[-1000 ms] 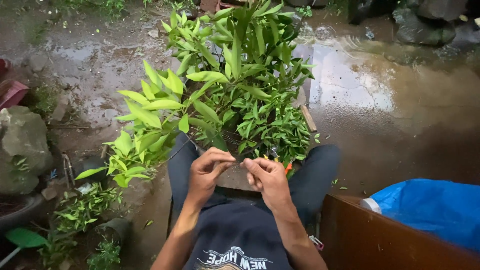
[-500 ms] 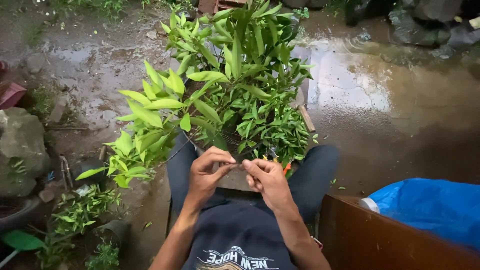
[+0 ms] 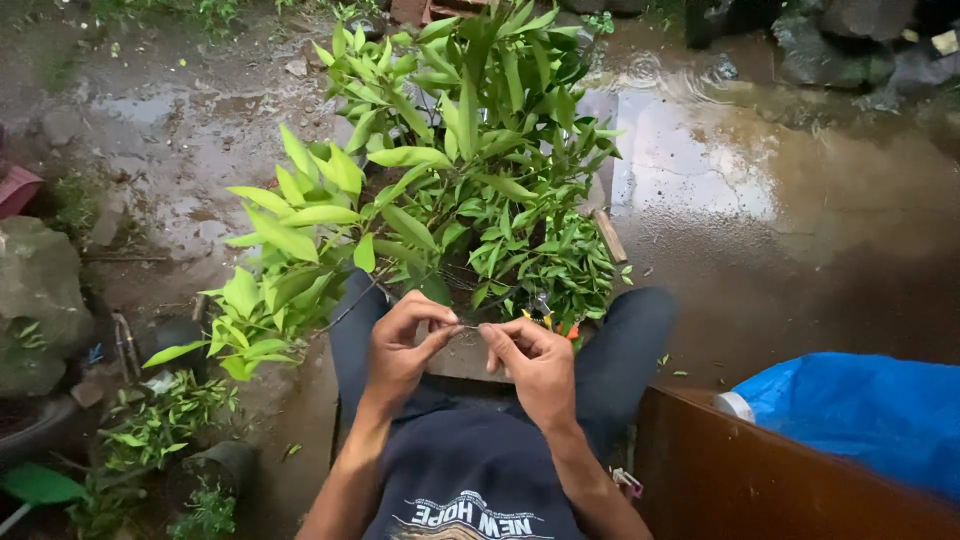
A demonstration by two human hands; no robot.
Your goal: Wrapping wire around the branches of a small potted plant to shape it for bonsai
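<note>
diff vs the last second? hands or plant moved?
Almost nothing. The left hand and right hand stay together in front of the leafy plant, fingertips pinching something thin between them; what it is, I cannot tell. Plant, wet ground and blue sheet unchanged.

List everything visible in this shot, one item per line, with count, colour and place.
Leafy plant: one bushy cluster, green, centre, in front of the knees.
Thin strand: one, pale, pinched between both hands; too fine to identify.
Wet ground: brown, puddled, upper right.
Blue sheet: one, lower right.
Brown board: one, bottom right, beside the sheet.
Rock: one, grey, left edge.
Small plants: several, green, lower left.
Wooden stick: one, tan, right of the plant.
Orange item: one, partly hidden under the leaves.
Trousers: dark blue, both legs.
Shirt: dark, bottom centre.
Left hand: fingertips pinching the strand.
Right hand: fingertips pinching the strand.
</note>
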